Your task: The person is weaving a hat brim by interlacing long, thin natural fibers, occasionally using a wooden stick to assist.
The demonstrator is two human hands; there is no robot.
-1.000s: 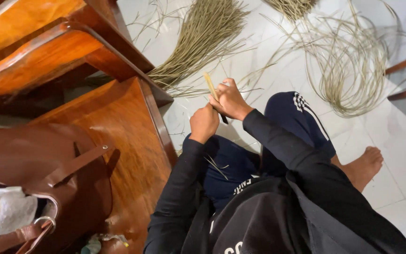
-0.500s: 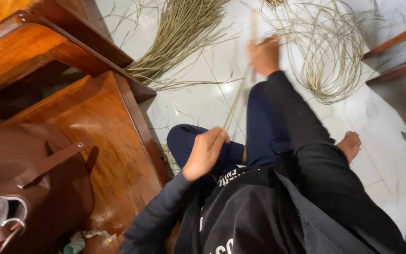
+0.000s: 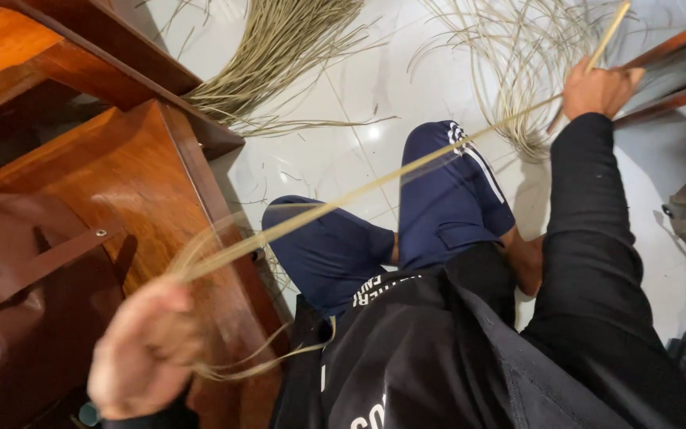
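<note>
Left hand (image 3: 146, 349) blurred; strip (image 3: 375, 187) end hidden in right hand (image 3: 595, 87).

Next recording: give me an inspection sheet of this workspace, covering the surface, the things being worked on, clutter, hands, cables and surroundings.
Surface: white tiled floor, glossy, with loose fibres lying on it.
Job's things: long pale strip, stretched taut between both hands above the lap.
Clutter: straight fibre bundle on the floor; looped fibre coil beside it.
Hands: left hand blurred, closed on the strip's near end; right hand raised, gripping the far end.
Cables: nothing seen.
Surroundings: brown wooden furniture at one side; brown leather bag on it; wooden frame at the other side.
</note>
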